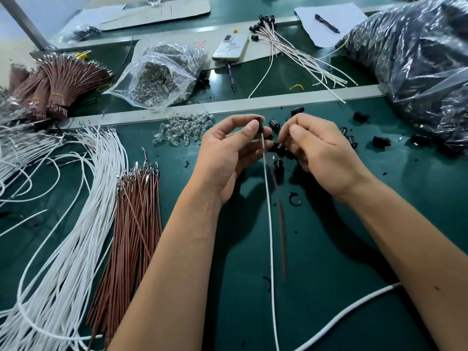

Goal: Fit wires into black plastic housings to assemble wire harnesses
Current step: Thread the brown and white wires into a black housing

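My left hand point(228, 153) pinches a black plastic housing point(258, 124) between thumb and fingers above the green mat. A white wire point(269, 224) and a brown wire point(279, 214) hang down from that housing toward me. My right hand point(321, 150) is curled close beside it, fingertips near the wires; what it holds is hidden by its fingers. Loose black housings point(274, 124) lie between and behind the hands, one point(278, 163) just below them.
White wires point(76, 198) and brown wires point(136, 224) lie in bundles at the left. Clear small bulbs point(184, 127) sit in a heap behind my left hand. A black bag of housings point(417, 59) fills the right; finished harnesses point(291, 44), a phone point(230, 46) lie beyond.
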Motion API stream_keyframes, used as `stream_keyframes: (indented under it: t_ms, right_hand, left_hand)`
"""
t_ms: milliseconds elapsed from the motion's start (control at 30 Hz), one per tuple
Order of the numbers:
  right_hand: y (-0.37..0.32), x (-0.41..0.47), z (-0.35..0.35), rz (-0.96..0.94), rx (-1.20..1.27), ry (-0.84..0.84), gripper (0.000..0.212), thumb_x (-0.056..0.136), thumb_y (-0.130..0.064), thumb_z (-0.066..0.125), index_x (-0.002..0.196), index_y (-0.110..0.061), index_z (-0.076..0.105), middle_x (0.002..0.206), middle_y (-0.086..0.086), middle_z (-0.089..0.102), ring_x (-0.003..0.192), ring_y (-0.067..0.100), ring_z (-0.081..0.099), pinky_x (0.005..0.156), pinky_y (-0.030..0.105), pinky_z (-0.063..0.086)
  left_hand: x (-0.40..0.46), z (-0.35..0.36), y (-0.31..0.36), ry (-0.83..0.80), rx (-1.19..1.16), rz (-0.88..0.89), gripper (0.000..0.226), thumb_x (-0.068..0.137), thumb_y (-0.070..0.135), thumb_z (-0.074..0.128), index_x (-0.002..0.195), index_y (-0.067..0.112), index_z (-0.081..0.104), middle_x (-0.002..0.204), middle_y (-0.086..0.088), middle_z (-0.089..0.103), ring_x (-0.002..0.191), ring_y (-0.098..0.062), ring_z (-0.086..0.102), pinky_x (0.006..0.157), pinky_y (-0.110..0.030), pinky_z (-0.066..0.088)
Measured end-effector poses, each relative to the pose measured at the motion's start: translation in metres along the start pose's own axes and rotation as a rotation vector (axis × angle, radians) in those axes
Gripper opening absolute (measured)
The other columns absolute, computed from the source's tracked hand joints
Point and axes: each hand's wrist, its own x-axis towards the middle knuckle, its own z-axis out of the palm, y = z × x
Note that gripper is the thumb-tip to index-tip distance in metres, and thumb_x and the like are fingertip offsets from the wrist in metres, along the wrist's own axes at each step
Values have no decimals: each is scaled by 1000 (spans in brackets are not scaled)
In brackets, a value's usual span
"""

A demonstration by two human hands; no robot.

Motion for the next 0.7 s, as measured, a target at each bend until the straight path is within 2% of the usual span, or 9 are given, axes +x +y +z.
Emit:
stream_keyframes:
  t_ms: [67, 100, 167, 233, 333, 433, 533, 600, 700]
  right_hand:
    - [2, 2, -4, 27, -91, 14, 22, 90, -9, 39, 94, -10, 60, 71, -3, 52, 59, 9, 40, 56, 24, 34]
    - [3, 3, -6, 13, -176, 6, 24, 87, -5, 38, 96, -11, 59, 77, -2, 55, 62, 9, 43, 59, 23, 36]
    - [5, 3, -9, -34, -350, -9, 31, 89, 7, 38, 99, -13, 59, 84, -5, 59, 68, 0, 48, 65, 13, 36]
    - [9, 2, -11, -52, -386, -18, 35, 93, 11, 37, 99, -14, 61, 80, -7, 59, 66, -1, 52, 65, 12, 40]
    - [11, 3, -9, -58, -289, 20, 34, 98, 12, 39, 99, -12, 63, 82, 4, 69, 60, 10, 64, 59, 32, 56]
    - [11, 4, -9, -11, -25, 55, 22, 105, 6, 45, 115, -9, 58, 95, 12, 74, 71, 26, 76, 67, 36, 65]
    - [11, 6, -12, -17, 65, 111, 12, 105, -2, 53, 109, -5, 64, 84, 14, 75, 67, 28, 76, 64, 34, 64]
    - [10, 6, -13, -53, 78, 125, 14, 104, -1, 56, 104, -5, 69, 80, 14, 74, 64, 25, 73, 59, 29, 59]
    - [5, 4, -12, -130, 85, 123, 16, 102, -1, 57, 102, -6, 73, 79, 13, 72, 61, 19, 67, 53, 24, 51]
  left_hand:
    - [0, -1, -1, -4, 50, 2, 14, 100, 9, 57, 103, 10, 71, 85, -6, 74, 68, -16, 69, 67, -23, 56]
    - [0, -1, -1, -4, 66, -3, 15, 100, 9, 57, 104, 9, 71, 85, -6, 74, 68, -15, 68, 68, -22, 56]
    - [1, -1, -2, -2, 71, -18, 16, 100, 8, 57, 106, 7, 72, 85, -7, 74, 68, -13, 67, 68, -21, 55]
    - [2, -2, -2, -8, 64, -30, 14, 98, 6, 59, 105, 5, 72, 85, -7, 74, 69, -13, 67, 67, -20, 55]
    - [1, -3, -3, -24, 90, -19, 13, 91, 1, 67, 101, 6, 73, 86, -8, 73, 71, -12, 65, 70, -19, 54]
    - [0, -4, -3, -69, 100, 8, 18, 88, -3, 69, 101, 7, 74, 87, -7, 72, 72, -12, 63, 71, -18, 52]
    - [0, -5, -4, -113, 102, 32, 22, 88, -4, 68, 104, 8, 75, 87, -7, 70, 78, -16, 60, 75, -22, 49]
    - [0, -5, -5, -132, 123, 66, 25, 87, -6, 68, 106, 8, 75, 89, -9, 71, 83, -19, 59, 76, -23, 48]
    - [1, -4, -7, -127, 179, 164, 28, 85, -11, 69, 105, 6, 74, 95, -11, 75, 86, -16, 68, 79, -21, 53]
